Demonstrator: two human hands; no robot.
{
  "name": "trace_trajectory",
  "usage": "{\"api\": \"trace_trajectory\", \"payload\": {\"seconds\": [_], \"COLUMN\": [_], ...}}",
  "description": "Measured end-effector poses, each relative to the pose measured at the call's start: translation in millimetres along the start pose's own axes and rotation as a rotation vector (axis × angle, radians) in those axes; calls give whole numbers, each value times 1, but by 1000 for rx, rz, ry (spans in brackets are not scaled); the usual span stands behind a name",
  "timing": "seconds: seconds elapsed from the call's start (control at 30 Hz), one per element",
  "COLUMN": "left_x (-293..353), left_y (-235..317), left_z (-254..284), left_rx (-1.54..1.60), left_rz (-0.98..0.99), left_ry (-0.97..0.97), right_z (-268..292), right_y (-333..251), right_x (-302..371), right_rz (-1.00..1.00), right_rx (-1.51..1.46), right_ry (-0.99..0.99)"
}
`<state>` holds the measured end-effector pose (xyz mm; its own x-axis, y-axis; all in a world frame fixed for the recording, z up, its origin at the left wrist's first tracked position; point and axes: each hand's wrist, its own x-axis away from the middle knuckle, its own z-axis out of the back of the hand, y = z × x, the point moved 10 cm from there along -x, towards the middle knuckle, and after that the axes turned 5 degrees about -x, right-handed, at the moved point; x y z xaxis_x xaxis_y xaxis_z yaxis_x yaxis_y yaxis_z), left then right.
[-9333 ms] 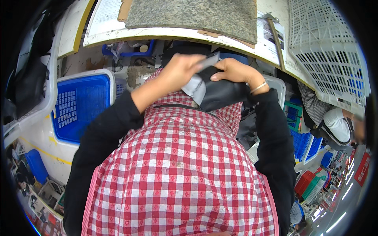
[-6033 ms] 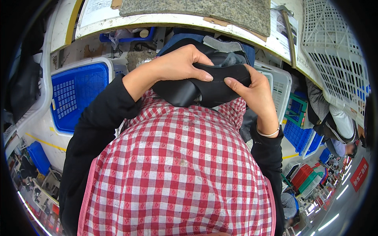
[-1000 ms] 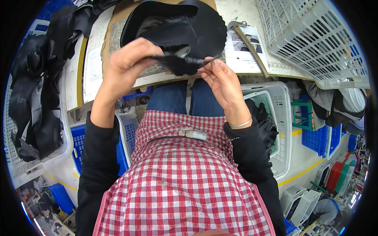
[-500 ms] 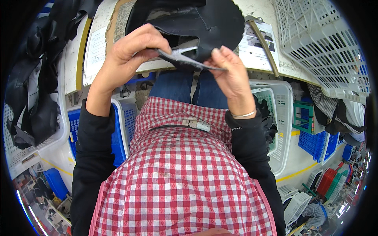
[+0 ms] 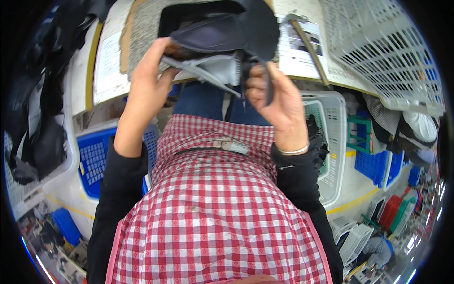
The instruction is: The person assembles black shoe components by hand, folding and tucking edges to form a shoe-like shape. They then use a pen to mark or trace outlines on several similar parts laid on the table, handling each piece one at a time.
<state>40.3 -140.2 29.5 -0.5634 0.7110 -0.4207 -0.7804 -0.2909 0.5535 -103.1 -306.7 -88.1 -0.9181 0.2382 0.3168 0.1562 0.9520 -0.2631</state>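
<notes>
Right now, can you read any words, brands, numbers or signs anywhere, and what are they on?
Nothing is clear enough to read.
Picture sheet under the hammer: print too small and blurred.
White sheet on the left: faint print, too small.
Right sleeve: tiny pale mark near the cuff; can't tell if it's letters.
Black piece being held: no lettering visible.

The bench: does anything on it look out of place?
On the bench, only the hammer perhaps stands out: it lies aslant over the sheet, its handle end at the front edge, where it might be knocked.
</notes>
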Motion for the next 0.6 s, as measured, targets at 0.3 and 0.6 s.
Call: {"api": "trace_trajectory", "payload": {"seconds": [0.3, 0.6], "left_x": [-8, -46], "left_y": [27, 89], "left_z": [13, 24], "left_rx": [138, 19], "left_rz": [-66, -232], "left_ry": [-5, 13], "right_z": [5, 41], "right_y": [-12, -70], "right_x": [26, 30], "right_rz": [56, 237], "right_rx": [79, 9], "right_ry": [12, -24]}}
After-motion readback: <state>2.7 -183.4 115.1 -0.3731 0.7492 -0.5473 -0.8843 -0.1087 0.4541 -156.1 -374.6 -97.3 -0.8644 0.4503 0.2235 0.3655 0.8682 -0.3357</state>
